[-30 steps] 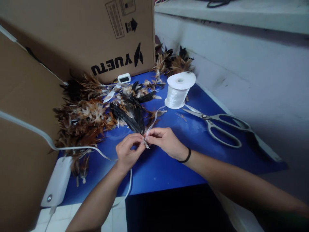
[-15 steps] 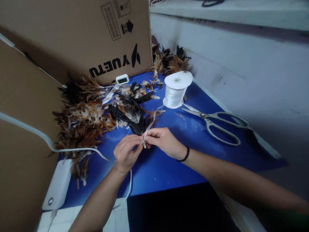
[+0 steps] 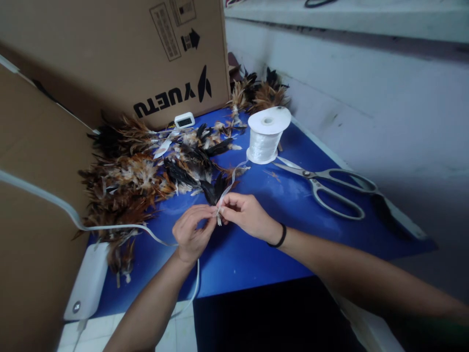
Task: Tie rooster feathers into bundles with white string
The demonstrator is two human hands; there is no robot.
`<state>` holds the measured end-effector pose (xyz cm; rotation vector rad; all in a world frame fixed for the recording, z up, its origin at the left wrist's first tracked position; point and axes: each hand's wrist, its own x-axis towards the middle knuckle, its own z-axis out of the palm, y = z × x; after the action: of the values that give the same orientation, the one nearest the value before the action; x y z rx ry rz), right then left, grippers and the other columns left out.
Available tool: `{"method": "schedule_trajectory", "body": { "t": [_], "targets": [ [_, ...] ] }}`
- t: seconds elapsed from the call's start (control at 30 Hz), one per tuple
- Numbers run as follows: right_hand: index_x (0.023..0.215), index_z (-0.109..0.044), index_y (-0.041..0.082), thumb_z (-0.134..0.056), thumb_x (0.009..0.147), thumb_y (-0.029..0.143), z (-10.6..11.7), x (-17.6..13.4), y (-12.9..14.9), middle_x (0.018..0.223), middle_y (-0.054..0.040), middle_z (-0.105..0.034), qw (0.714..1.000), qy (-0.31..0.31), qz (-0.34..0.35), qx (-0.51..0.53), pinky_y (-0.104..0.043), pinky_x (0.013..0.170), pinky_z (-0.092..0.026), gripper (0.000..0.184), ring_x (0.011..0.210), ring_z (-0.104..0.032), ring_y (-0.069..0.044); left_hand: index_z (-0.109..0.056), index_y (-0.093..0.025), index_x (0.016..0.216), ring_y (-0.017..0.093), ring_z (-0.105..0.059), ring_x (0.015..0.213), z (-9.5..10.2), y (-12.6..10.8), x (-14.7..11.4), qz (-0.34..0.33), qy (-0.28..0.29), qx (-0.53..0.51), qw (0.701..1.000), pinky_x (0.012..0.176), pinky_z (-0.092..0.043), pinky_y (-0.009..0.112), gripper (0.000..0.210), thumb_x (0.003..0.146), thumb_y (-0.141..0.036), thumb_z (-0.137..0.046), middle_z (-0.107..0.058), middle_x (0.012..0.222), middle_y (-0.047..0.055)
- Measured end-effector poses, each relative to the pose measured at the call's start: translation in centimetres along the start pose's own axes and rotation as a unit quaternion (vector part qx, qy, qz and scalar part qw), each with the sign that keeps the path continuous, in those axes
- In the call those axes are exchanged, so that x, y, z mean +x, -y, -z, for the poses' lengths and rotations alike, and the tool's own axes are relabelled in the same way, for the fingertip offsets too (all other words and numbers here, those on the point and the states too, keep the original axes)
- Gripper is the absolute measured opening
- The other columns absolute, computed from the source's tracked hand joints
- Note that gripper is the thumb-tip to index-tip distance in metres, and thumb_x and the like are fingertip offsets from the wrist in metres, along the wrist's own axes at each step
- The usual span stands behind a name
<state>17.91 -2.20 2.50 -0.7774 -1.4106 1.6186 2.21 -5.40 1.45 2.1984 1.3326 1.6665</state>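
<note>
Both hands meet over the front of the blue table, pinching the pale quill ends of a small bunch of dark feathers (image 3: 212,191). My left hand (image 3: 193,230) is closed at the bunch's left side, thumb and fingers together. From the right, my right hand (image 3: 249,215) pinches a thin white ribbon (image 3: 229,187) against the quills. That ribbon runs up to a white spool (image 3: 266,142) standing behind the hands. The quill tips poke out below the fingers, and the exact wrap of the ribbon is hidden by them.
Large scissors (image 3: 322,183) lie right of the spool. A pile of brown and black feathers (image 3: 124,181) covers the table's left side. A white power strip (image 3: 88,278) and its cable lie at the left edge. A cardboard box (image 3: 110,58) stands behind; a wall is at right.
The hands stay almost in place, still pinching the bunch and the ribbon. The dark feather tips have shifted slightly; the whole view has moved a little.
</note>
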Motion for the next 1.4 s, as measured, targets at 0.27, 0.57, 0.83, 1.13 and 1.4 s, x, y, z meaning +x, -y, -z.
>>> {"method": "schedule_trajectory", "body": {
  "t": [0.27, 0.57, 0.83, 1.13, 1.4],
  "targets": [
    [0.076, -0.055, 0.016, -0.058, 0.081, 0.026, -0.1, 0.0, -0.2, 0.065, 0.0031, -0.058, 0.998, -0.002, -0.003, 0.058, -0.025, 0.059, -0.050, 0.012, 0.057, -0.056, -0.008, -0.059, -0.019, 0.077, 0.015, -0.068, 0.075, -0.6, -0.6, -0.2, 0.163, -0.046, -0.079, 0.982, 0.071, -0.056, 0.030, 0.011, 0.074, -0.020, -0.070, -0.069, 0.075, 0.001],
    [0.081, -0.055, 0.016, -0.058, 0.084, 0.030, -0.1, -0.1, -0.4, 0.069, 0.0022, -0.058, 0.995, 0.018, -0.012, 0.099, -0.028, 0.064, -0.051, 0.015, 0.062, -0.059, -0.009, -0.058, -0.017, 0.075, 0.013, -0.069, 0.070, -0.6, -1.0, 0.3, 0.246, -0.081, -0.136, 0.956, 0.067, -0.055, 0.025, 0.017, 0.070, -0.019, -0.074, -0.070, 0.073, 0.001],
    [0.080, -0.055, 0.016, -0.057, 0.084, 0.029, -0.1, 0.0, -0.4, 0.070, 0.0015, -0.059, 0.993, 0.021, -0.015, 0.111, -0.028, 0.066, -0.052, 0.014, 0.063, -0.059, -0.009, -0.057, -0.017, 0.073, 0.012, -0.067, 0.068, -0.9, -0.5, 0.3, 0.287, -0.104, -0.202, 0.930, 0.067, -0.054, 0.025, 0.020, 0.067, -0.019, -0.076, -0.067, 0.069, -0.001],
    [0.080, -0.052, 0.017, -0.056, 0.084, 0.028, 0.0, 0.0, -0.6, 0.076, -0.0002, -0.062, 0.994, 0.023, -0.009, 0.108, -0.030, 0.069, -0.053, 0.013, 0.067, -0.062, -0.010, -0.057, -0.017, 0.076, 0.011, -0.066, 0.070, -0.7, -0.6, 0.3, 0.278, -0.104, -0.251, 0.921, 0.065, -0.053, 0.023, 0.019, 0.069, -0.015, -0.074, -0.066, 0.074, -0.001],
    [0.079, -0.047, 0.017, -0.052, 0.086, 0.023, 0.1, -0.3, -0.5, 0.078, -0.0017, -0.062, 0.995, 0.035, -0.005, 0.089, -0.031, 0.071, -0.053, 0.010, 0.070, -0.061, -0.011, -0.055, -0.018, 0.079, 0.010, -0.064, 0.071, -0.5, -0.7, 0.5, 0.288, -0.084, -0.281, 0.911, 0.066, -0.051, 0.022, 0.021, 0.070, -0.014, -0.073, -0.064, 0.075, -0.001]
  ]
}}
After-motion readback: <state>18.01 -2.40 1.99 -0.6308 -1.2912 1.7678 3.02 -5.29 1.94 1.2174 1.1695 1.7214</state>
